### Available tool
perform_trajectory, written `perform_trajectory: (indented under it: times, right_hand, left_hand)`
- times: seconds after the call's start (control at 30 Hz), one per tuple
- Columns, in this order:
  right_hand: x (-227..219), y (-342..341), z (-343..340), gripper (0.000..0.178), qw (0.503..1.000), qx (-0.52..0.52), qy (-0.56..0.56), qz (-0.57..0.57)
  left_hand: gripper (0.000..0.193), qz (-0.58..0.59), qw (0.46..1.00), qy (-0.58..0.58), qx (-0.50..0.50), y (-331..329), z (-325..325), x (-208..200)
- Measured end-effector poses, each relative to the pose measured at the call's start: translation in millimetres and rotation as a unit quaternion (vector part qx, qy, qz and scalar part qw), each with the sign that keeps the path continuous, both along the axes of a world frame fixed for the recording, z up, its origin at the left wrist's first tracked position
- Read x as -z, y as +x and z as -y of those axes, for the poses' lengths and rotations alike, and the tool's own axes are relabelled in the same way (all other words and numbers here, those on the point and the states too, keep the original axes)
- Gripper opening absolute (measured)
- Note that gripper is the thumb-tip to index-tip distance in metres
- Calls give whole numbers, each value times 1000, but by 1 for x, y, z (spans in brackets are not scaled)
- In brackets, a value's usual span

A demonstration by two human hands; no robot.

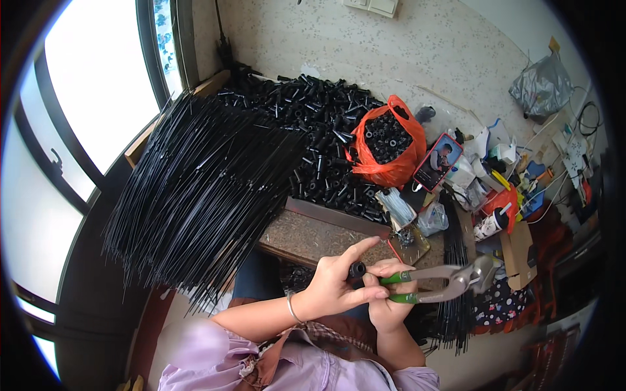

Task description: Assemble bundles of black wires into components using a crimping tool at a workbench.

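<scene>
My left hand (329,283) is closed round a small black tubular part (357,269), its hollow end facing up. The index finger of that hand stretches out past the part, and its thumb reaches across to my right fingers. Green-handled pliers (433,283) rest in my right hand (390,306), the metal jaws pointing off to the right. Both hands meet in front of my body, over the near edge of the work table (313,236). My right fingers partly hide the handles, and the far side of the black part is hidden too.
A big bundle of thin black rods (202,189) spreads over the left side. Behind lies a heap of black tubular parts (313,117), beside an orange bag (391,166) full of similar pieces. A phone (438,161), a patterned cup (490,225) and clutter stand at the right.
</scene>
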State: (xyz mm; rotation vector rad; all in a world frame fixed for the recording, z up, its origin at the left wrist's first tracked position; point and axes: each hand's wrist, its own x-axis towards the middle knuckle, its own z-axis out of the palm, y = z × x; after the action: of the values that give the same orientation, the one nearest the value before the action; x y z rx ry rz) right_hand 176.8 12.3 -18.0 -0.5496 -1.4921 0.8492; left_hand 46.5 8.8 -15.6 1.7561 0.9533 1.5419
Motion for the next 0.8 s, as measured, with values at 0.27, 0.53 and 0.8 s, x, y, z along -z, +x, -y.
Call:
perform_trajectory:
  times: [0.27, 0.53, 0.8]
  right_hand:
    - [-14, 36, 6, 26, 925, -184, -332, 15]
    - [-3, 39, 29, 37, 824, -278, -361, 335]
    - [-19, 56, 20, 47, 759, -361, -496, 220]
  left_hand:
    - [56, 136, 985, -20, 104, -38, -14, -11]
    - [39, 68, 997, -12, 42, -53, -19, -8]
    - [27, 79, 997, -13, 4, -41, -12, -7]
